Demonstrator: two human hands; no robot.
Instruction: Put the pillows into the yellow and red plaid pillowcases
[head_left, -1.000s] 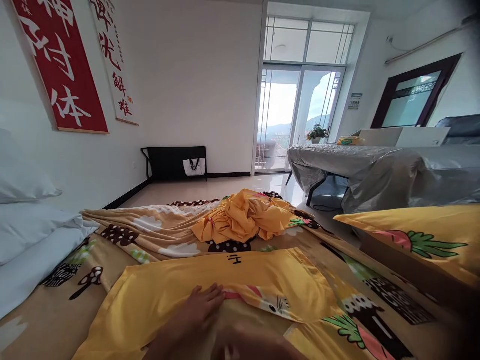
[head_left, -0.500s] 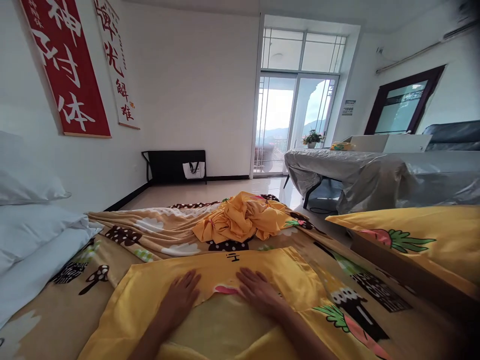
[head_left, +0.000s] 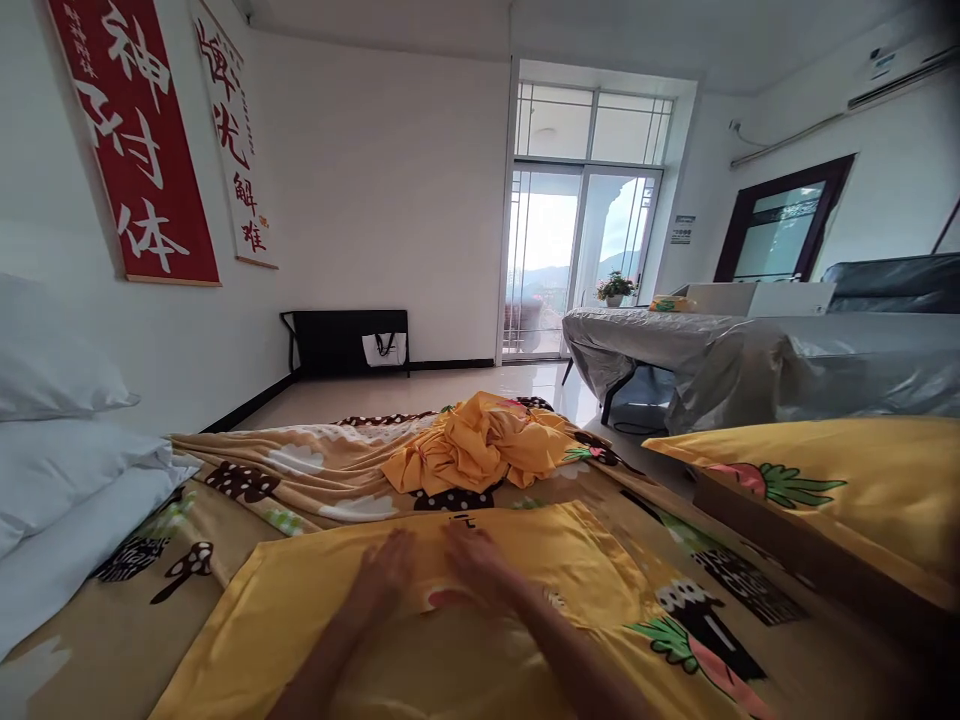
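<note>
A yellow pillowcase [head_left: 300, 575] with "Hi" lettering and a carrot print lies spread in front of me on a patterned blanket [head_left: 247, 530]. My left hand [head_left: 384, 572] rests on its upper middle, palm down, fingers stretched forward. Close to its right, my right hand [head_left: 476, 562] lies flat on the same cloth, covering part of the lettering. Both hands are a little blurred, and neither grips anything. Between the forearms the near part of the cloth folds open over a paler yellow layer.
A crumpled orange-yellow cloth [head_left: 480, 445] sits beyond the pillowcase. White pillows [head_left: 75, 460] are stacked at left. At right a plump yellow pillow [head_left: 862, 490] rests on a brown box [head_left: 750, 510]. Behind it stands a plastic-covered table [head_left: 660, 335].
My hands have slid closer together and slightly forward over the pillowcase. The right hand now reaches the lettering. The view has tilted up a little.
</note>
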